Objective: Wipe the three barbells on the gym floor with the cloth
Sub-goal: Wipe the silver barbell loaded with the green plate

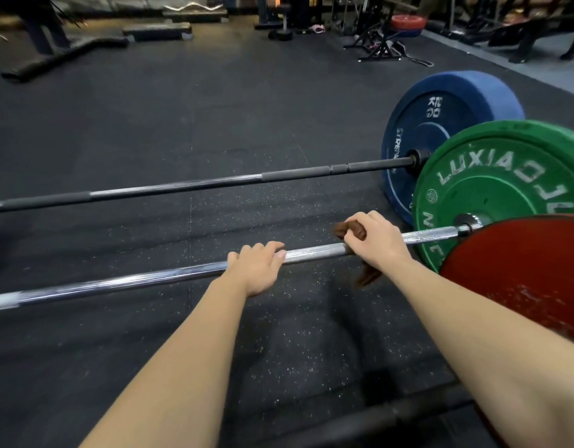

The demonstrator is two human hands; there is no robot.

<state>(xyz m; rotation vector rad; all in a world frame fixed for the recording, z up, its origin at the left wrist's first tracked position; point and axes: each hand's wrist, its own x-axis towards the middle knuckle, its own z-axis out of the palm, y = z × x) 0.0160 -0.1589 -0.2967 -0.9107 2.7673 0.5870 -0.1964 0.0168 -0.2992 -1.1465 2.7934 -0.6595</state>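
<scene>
Rightward, green plate (492, 189) caps chrome bar (150, 279); right grip (379, 242) clenches cloth (347, 231) round it, left grip (256, 270) clasps it.

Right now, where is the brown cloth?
In the head view, the brown cloth is right of centre. The right hand holds it around the chrome bar, between the left hand and the green plate.

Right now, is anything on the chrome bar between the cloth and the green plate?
Nothing visible. The chrome bar runs bare from the cloth in the right hand to the green plate. The left hand holds the bar on the cloth's other side, clear of that stretch.
</scene>
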